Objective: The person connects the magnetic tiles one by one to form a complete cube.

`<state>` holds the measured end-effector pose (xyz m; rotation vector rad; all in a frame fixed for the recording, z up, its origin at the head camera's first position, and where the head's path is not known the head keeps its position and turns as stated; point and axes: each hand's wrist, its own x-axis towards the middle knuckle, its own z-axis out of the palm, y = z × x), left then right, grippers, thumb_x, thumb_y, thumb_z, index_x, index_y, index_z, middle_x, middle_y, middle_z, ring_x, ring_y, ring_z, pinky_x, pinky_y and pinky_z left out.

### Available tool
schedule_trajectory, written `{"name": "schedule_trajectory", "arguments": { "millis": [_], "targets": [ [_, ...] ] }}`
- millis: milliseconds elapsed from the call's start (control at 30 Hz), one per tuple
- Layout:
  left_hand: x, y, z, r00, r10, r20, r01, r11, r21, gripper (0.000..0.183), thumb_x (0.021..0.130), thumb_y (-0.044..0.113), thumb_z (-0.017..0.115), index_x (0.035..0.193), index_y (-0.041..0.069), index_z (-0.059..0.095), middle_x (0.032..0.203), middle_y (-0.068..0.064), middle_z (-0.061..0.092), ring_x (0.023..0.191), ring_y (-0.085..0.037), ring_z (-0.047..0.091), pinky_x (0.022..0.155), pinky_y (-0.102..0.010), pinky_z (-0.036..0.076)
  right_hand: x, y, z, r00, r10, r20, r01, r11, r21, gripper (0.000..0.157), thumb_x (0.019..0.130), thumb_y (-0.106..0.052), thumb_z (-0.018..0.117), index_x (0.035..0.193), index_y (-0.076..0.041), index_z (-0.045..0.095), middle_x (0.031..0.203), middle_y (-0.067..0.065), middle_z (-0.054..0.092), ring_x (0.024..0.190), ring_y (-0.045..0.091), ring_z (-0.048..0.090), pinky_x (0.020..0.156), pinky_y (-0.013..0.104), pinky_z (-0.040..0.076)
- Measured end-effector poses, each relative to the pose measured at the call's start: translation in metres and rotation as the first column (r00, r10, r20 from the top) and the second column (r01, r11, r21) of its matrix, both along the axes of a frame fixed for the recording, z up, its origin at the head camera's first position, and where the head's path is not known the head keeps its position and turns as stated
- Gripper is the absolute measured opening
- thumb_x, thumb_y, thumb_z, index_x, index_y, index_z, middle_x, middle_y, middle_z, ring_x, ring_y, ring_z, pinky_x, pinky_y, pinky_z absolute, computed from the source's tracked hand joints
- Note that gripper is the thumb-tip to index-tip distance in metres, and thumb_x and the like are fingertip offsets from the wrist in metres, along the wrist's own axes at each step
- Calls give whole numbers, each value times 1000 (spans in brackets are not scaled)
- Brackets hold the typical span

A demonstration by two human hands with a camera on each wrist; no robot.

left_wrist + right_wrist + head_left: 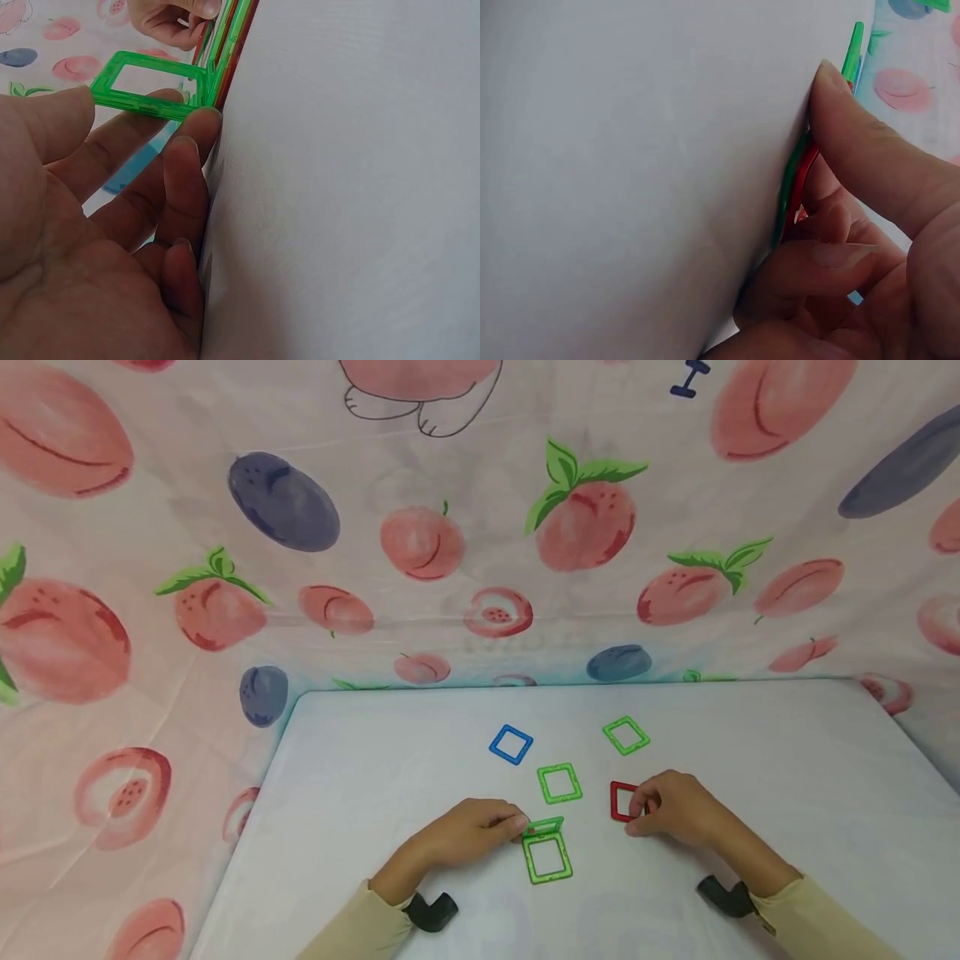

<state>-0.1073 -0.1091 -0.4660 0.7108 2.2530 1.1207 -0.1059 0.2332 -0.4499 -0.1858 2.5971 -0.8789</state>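
it was a little nook, but no one could tell if it was in a home or somewhere else. a white table (360, 760) stood there, and a pale pink cloth (480, 468) with big peaches (588, 527) and blue fruit (283, 502) on it hung behind it and at both sides.

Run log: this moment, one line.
Left hand: holds tilted green square frame at far edge of flat green square frame | Right hand: grips red square frame | Flat: blue square frame, two green square frames
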Motion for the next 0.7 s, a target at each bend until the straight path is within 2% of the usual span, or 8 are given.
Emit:
{"name": "schedule_trajectory", "arguments": {
  "millis": [200, 367, 533, 700],
  "targets": [
    [2, -1, 0, 1000, 14, 8, -14, 1000, -1, 32, 107, 47, 49, 106, 27, 74, 97, 11, 69, 89, -4, 58, 85, -24, 46, 3, 0, -3, 997, 56, -47, -56, 998, 4, 22, 79, -29, 88, 81, -17, 70, 72, -2, 52, 73, 14, 48, 61, 26, 38],
    [2, -2, 1, 1000, 11, 5, -11, 1000, -2, 32, 107, 46, 49, 107, 25, 74, 97, 11, 68, 89, -4, 57, 85, -24, 46, 6, -5, -2, 994, 80, -68, -83, 996, -39, 21, 83, -29, 85, 81, -17, 68, 67, -5, 47, 66, 9, 45, 59, 24, 35],
    [1, -1, 0, 1000, 2, 2, -2, 1000, 2, 33, 107, 47, 48, 107, 26, 73, 97, 11, 68, 89, -4, 57, 84, -24, 46, 12, -11, 2, 995, 93, -34, -96, 988, -123, 24, 89, -31, 79, 78, -15, 65, 63, -8, 43, 60, 5, 41, 56, 22, 31],
    [1, -1, -1, 1000, 6, 2, -6, 1000, -4, 33, 107, 47, 48, 106, 26, 73, 96, 11, 68, 88, -4, 57, 84, -24, 46, 19, -17, 5, 995, 104, 8, -100, 973, -207, 32, 97, -32, 70, 75, -10, 65, 64, -7, 45, 60, 6, 42, 55, 24, 31]
  ]
}}
